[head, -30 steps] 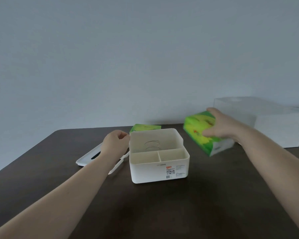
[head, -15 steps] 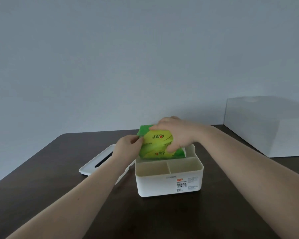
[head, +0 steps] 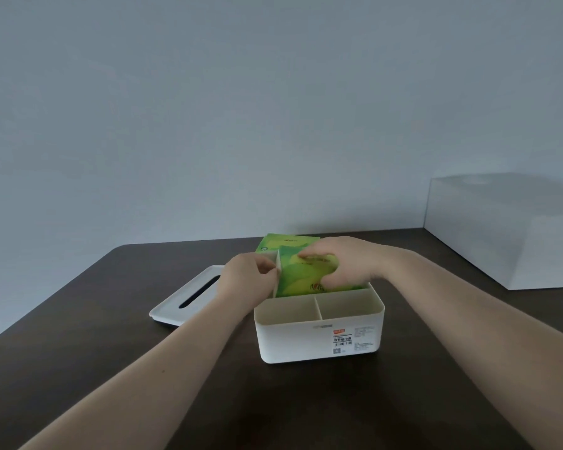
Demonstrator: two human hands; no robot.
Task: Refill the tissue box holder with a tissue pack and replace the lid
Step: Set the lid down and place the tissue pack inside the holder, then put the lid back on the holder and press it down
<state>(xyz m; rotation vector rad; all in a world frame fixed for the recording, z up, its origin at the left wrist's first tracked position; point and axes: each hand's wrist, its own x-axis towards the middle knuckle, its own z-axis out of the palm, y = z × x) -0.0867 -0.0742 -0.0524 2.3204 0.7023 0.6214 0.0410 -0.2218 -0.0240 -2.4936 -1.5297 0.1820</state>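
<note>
Green tissue pack [head: 301, 276] half-sunk in holder [head: 319, 339] (lower part hidden), right hand [head: 346, 266] gripping

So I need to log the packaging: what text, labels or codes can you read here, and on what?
White holder, front sticker: red tag, dark characters, barcode; too small to read.
Holder, faint rim mark and right-hand small print: unreadable.
Green tissue pack: red characters, blurred.
Second green pack behind: red mark, unreadable.
</note>
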